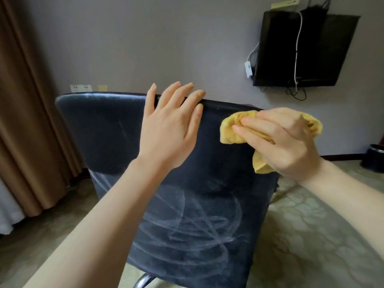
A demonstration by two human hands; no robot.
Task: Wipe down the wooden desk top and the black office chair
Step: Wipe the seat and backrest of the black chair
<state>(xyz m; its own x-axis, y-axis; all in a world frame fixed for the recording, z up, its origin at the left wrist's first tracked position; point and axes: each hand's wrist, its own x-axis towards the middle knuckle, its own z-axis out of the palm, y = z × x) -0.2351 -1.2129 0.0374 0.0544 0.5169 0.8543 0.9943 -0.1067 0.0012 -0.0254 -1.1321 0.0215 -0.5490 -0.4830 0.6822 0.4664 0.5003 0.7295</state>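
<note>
At the backrest's top edge: left fingers [178, 94] straight and spread wide, tips lying over the rim, holding nothing. Left hand [166, 129] flat against the upper backrest, apparently steadying it.

Right fingers [255, 129] close together, lightly bent, laid across a wadded yellow cloth [230, 129]. Thumb hidden. Cloth bulges out on both sides of the right hand [286, 142], so I read it as held in the palm and pressed to the backrest's upper right corner.

Black office chair [104, 125] stands directly below the camera, back towards the wall. Seat [187, 225] carries pale arcing streaks that cross one another; fainter streaks on the left of the backrest. These look like wipe marks, damp or smeared dust, cannot tell which.

Judgement on progress: seat and left backrest likely passed over once; right corner of the backrest is the stroke in hand. Streaks suggest a second, cleaner pass may be wanted. Chrome base [143, 280] only partly in view, condition unknown. Wooden desk top not in view, so its state cannot be judged.

Surroundings: brown curtain [27, 121] at left, wall-mounted dark screen [301, 48] with trailing cables, dark bin [374, 161] on the patterned carpet [301, 235] at far right.
</note>
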